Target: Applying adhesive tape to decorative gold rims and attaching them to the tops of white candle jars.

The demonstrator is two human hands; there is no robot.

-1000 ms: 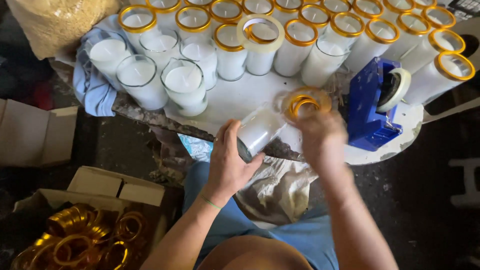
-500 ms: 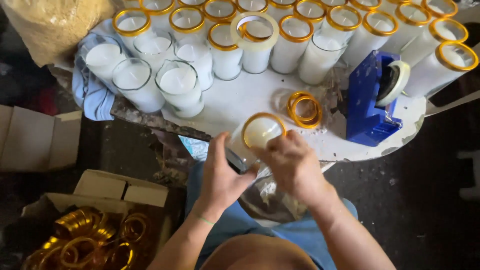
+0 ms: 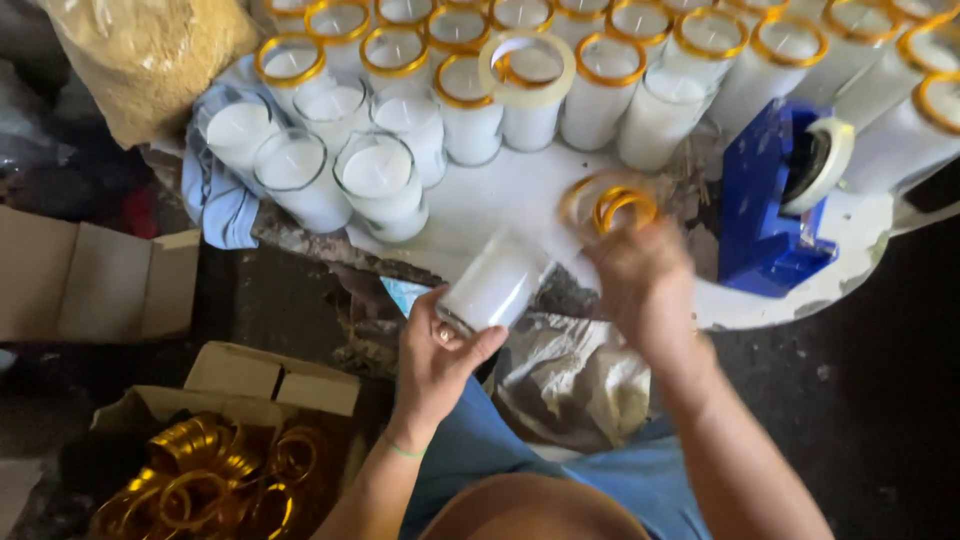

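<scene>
My left hand (image 3: 437, 352) grips a white candle in a clear glass jar (image 3: 495, 283), tilted with its top toward the table. My right hand (image 3: 640, 280) is just right of it, fingers closed on a gold ring (image 3: 625, 205) held above the white tabletop (image 3: 500, 200). A second gold ring (image 3: 580, 192), blurred, lies or hangs just behind it. Rows of glass candles stand at the back; those in the far rows carry gold rings (image 3: 465, 95) on their rims, while the near-left ones (image 3: 377, 175) have bare rims.
A blue tape dispenser (image 3: 765, 210) stands right of my hand. A roll of clear tape (image 3: 527, 65) rests on a candle. A cardboard box of gold rings (image 3: 200, 470) sits on the floor at lower left, with a flat box (image 3: 90, 285) and a sack (image 3: 150, 55) beyond.
The jar was upright with a gold ring on its rim half a second ago. Now it is tilted away in my left hand, and my right hand has moved up to the gold rings on the table.
</scene>
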